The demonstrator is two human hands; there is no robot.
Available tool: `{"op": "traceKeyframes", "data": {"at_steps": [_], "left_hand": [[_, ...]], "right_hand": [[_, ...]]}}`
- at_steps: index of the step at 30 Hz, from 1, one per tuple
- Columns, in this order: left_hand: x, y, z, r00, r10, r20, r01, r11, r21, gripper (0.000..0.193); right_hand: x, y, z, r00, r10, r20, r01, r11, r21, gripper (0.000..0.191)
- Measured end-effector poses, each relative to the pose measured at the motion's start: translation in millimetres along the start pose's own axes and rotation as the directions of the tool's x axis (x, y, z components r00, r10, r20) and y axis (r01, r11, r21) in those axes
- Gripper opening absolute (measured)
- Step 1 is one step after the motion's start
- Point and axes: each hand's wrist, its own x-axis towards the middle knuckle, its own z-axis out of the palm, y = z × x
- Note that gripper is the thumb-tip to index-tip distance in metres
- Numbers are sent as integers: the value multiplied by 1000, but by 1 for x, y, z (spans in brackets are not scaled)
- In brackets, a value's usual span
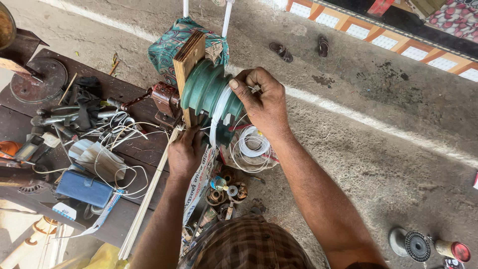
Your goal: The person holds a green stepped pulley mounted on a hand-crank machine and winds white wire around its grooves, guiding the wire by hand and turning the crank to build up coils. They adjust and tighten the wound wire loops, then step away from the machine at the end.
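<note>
Green-painted metal fills the middle of our view: a stepped winding former (204,94) fixed against a wooden block (188,60), sitting at about twelve o'clock from our chest. White wire (217,115) is wrapped in a band round its narrow step.

Our right hand (261,102) is curled closed over the former's right face, at about one o'clock, the thumb lying along the wire band and the fingers pinching the white strand at the top. Our left hand (185,152) sits just below the former, at about eleven o'clock, its fingers tucked under the body and out of sight; it seems closed on the underside, though we cannot tell what exactly it grips.

Just under our right wrist, at about five o'clock from the former, a loose coil of white wire (253,144) lies on a scrap of paper. Below our left hand, small copper-wound parts (225,189) are gathered together.

To the left, at nine o'clock, a dark wooden bench (134,89) carries a blue case (84,188), tangled white cord (124,164) and a pile of metal tools (74,117). Well apart at four o'clock, on the concrete floor (388,149), lie a black ribbed disc (417,246) and a red-capped spool (454,250). A pair of sandals (301,48) rests at one o'clock, far off.
</note>
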Motion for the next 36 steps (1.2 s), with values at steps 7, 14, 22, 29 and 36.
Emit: {"op": "traceKeyframes", "data": {"at_steps": [7,14,22,29,36], "left_hand": [[-13,-27,36,985,-141,103,167,934,-317,18],[16,-49,39,873,75,482,384,505,-773,28],[37,-35,17,651,107,752,662,406,-630,37],[34,-32,17,702,236,671,592,330,-735,39],[35,-23,20,752,206,626,600,178,-780,38]], "right_hand": [[-2,-2,1,1000,-1,-4,1,998,-64,28],[-4,-5,2,1000,19,-3,-19,999,-36,30],[-7,-8,4,1000,-2,-17,2,999,-34,29],[-6,-8,4,999,31,-34,-34,997,-76,27],[-6,-4,4,996,80,-38,-81,996,-22,33]]}}
